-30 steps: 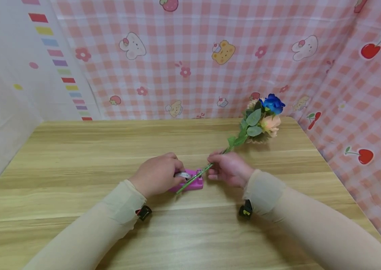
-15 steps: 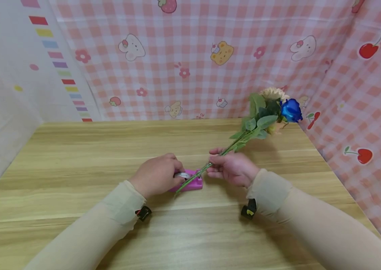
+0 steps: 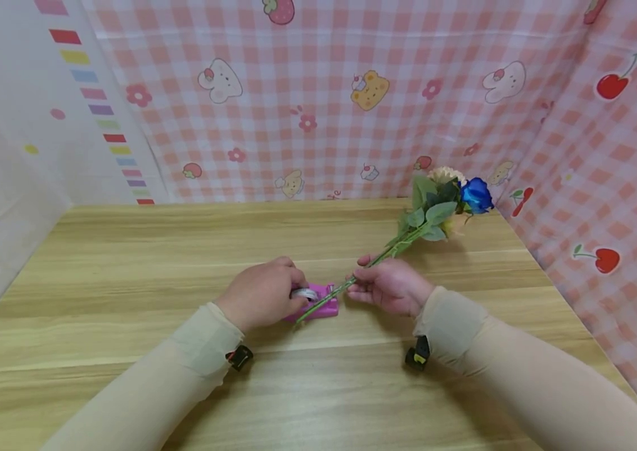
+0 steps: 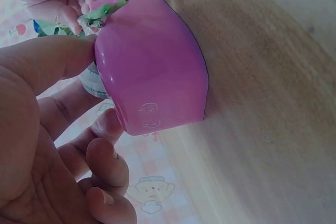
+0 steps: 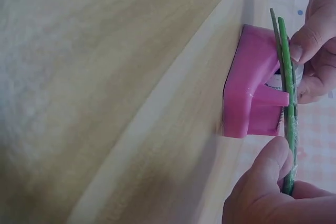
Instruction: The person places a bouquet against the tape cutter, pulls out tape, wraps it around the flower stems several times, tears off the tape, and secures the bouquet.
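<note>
A pink tape dispenser (image 3: 326, 308) stands on the table, holding a roll of tape (image 3: 305, 294). My left hand (image 3: 264, 293) grips it from the left, thumb on the near side, other fingers on the far side. Between the thumb and fingers of my right hand (image 3: 394, 287) are the green stems (image 5: 286, 77) of a flower bouquet (image 3: 433, 207). The stems slant across the top of the dispenser, their cut ends (image 4: 107, 11) toward the left hand. Clear tape or wrap glints on the stems near the right fingers. A blue rose (image 3: 476, 195) and pale flowers lean to the far right.
The wood-grain table (image 3: 171, 250) extends around both hands. A pink checked cloth (image 3: 273, 113) hangs behind it and on the right, with a white cloth (image 3: 8, 156) on the left. The bouquet's head is near the back right corner.
The bouquet has turned in my right hand, its blue rose moving right and then slightly down. The right hand has shifted slightly right. My left hand stays at the tape dispenser.
</note>
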Tool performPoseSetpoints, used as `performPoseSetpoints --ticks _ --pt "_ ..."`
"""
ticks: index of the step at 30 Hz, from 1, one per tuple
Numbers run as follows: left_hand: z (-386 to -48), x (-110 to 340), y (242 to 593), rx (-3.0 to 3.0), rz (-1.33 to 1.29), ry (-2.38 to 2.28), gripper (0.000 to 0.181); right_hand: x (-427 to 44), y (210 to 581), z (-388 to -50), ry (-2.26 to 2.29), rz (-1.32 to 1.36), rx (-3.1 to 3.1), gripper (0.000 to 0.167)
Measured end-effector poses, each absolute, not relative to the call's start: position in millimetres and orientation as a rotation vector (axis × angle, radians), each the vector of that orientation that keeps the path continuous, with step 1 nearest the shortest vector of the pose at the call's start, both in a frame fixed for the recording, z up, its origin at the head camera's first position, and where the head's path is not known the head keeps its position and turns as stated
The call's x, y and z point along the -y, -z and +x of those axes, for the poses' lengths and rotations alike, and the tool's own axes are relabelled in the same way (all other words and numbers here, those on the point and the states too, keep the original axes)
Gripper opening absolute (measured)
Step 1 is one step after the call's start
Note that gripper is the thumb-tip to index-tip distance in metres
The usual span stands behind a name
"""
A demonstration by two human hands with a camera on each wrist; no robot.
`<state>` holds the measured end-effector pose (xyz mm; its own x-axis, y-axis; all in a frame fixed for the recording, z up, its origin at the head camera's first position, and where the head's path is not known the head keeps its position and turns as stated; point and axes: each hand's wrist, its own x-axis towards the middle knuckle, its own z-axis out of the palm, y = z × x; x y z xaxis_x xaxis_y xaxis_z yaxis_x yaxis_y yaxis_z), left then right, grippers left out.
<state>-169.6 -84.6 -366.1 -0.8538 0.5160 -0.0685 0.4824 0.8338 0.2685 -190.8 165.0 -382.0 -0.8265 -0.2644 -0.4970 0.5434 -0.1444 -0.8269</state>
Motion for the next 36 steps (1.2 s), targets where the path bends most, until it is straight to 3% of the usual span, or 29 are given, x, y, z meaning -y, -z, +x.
performPoseSetpoints --ticks 5,11,22,36 --pt "-170.1 84.9 367.1 -2.879 0.789 -0.368 0.021 -164.6 383.1 -191.5 1.985 0.332 -1.634 0.036" --pt "-170.6 86.1 367.2 -2.886 0.813 -0.374 0.019 -165.2 383.1 -191.7 1.788 0.368 -1.79 0.018" --pt "-170.4 85.1 366.3 -2.893 0.83 -0.394 0.016 -153.4 381.7 -183.0 1.591 0.344 -1.777 0.051" --pt "-169.4 84.2 364.6 -2.886 0.814 -0.375 0.015 -148.2 378.9 -183.6 1.753 0.328 -1.762 0.022"
